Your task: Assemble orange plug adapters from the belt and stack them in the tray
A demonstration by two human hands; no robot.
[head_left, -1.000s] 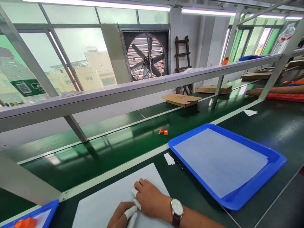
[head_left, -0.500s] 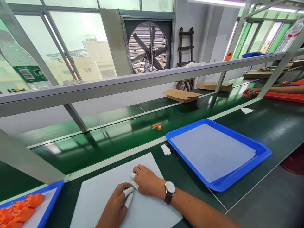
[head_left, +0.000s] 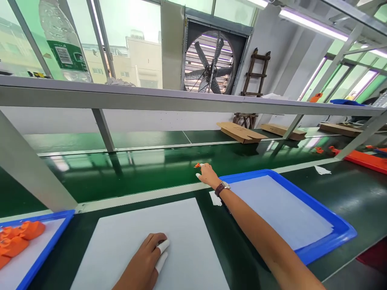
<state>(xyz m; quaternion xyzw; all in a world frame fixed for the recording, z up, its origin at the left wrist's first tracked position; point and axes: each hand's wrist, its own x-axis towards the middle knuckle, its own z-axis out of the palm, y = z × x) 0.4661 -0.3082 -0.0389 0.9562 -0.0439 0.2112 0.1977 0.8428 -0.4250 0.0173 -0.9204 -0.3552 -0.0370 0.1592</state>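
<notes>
Small part [head_left: 197, 165] at right hand [head_left: 208, 175]: orange. Finger covers [head_left: 161, 251] on left hand [head_left: 145, 262]: white. Belt [head_left: 136, 177]: glossy dark green. Surface [head_left: 229, 241]: dark green. Sheet [head_left: 136, 241]: plain pale grey. Right tray [head_left: 341, 237], left tray [head_left: 45, 251]: blue, both lined white. Left-tray parts [head_left: 18, 237]: orange. Watch strap [head_left: 219, 189]: brown. 2 cartons [head_left: 242, 133]: plain brown.

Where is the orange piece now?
The small orange plastic piece lies mid-frame on the green conveyor belt, at the right hand's fingertips, left of the blue tray.
</notes>
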